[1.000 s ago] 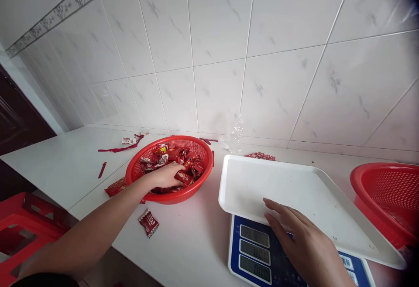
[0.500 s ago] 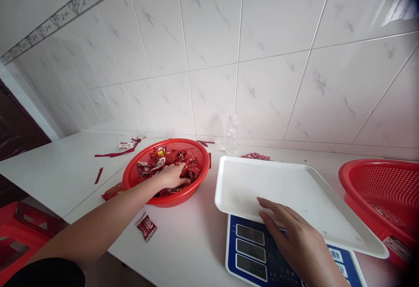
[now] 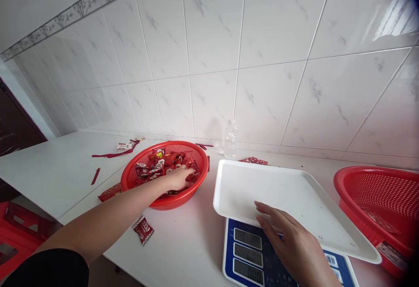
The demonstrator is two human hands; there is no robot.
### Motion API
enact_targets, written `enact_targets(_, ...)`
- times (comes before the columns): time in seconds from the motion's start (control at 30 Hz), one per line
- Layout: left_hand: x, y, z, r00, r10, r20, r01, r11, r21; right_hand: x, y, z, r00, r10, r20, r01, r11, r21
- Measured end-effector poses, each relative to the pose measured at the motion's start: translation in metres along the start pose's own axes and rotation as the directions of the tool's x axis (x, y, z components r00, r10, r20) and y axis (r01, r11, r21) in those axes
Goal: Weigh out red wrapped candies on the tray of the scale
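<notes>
My left hand reaches into a red mesh basket full of red-wrapped candies, its fingers curled down among the wrappers. My right hand lies flat with its fingers stretched out on the near edge of a white tray. The tray sits on a blue-faced digital scale with three displays. Nothing lies on the tray.
A second red basket stands at the right. One loose candy lies near the counter's front edge, and another wrapper left of the basket. Red strips and a wrapper lie further back. A clear bottle stands at the tiled wall.
My left hand has moved a little to the right inside the basket among the candies. My right hand stays on the tray's edge. The view has shifted slightly.
</notes>
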State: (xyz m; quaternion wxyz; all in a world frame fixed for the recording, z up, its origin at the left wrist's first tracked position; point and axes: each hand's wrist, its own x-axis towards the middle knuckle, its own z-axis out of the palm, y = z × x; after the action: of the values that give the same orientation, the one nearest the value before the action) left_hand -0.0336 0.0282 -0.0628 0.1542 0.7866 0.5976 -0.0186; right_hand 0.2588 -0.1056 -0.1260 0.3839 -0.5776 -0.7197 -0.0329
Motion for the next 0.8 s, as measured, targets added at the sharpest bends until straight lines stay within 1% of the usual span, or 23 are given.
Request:
enact_targets(0.17,-0.003,-0.003,-0.009,1.0,0.021,-0.021,-0.023,0.991,-0.13,0.0,0.0,-0.001,1.0,0.006,0.0,-0.006,1.0,0.019)
enact_targets(0.27,-0.004,-0.01,-0.018,0.997,-0.016,-0.069,-0.002,0.966,-0.257,0.0,0.0,-0.002,1.0,0.007,0.002,-0.007,1.0,0.027)
enact_targets(0.4,-0.002,-0.015,-0.029,0.983,-0.102,-0.155,0.017,0.881,-0.473,0.0,0.0,-0.001,1.0,0.005,-0.002,-0.005,0.999,0.032)
enact_targets(0.5,-0.001,-0.011,-0.035,0.974,-0.114,-0.194,-0.03,0.788,-0.616,0.001,-0.002,-0.003,1.0,-0.002,-0.001,0.002,1.0,0.023)
enact_targets(0.63,-0.001,0.009,-0.034,0.977,-0.056,-0.205,-0.115,0.668,-0.735,0.004,-0.005,-0.007,0.999,-0.009,0.035,0.008,1.0,0.028)
enact_targets(0.7,-0.001,0.026,-0.027,0.982,0.004,-0.19,-0.151,0.625,-0.765,0.005,-0.004,-0.009,0.999,-0.004,0.039,0.003,1.0,0.028)
enact_targets(0.8,-0.002,0.056,-0.011,0.981,0.103,-0.162,-0.191,0.588,-0.786,0.004,-0.001,-0.008,0.999,0.003,0.055,-0.004,1.0,0.023)
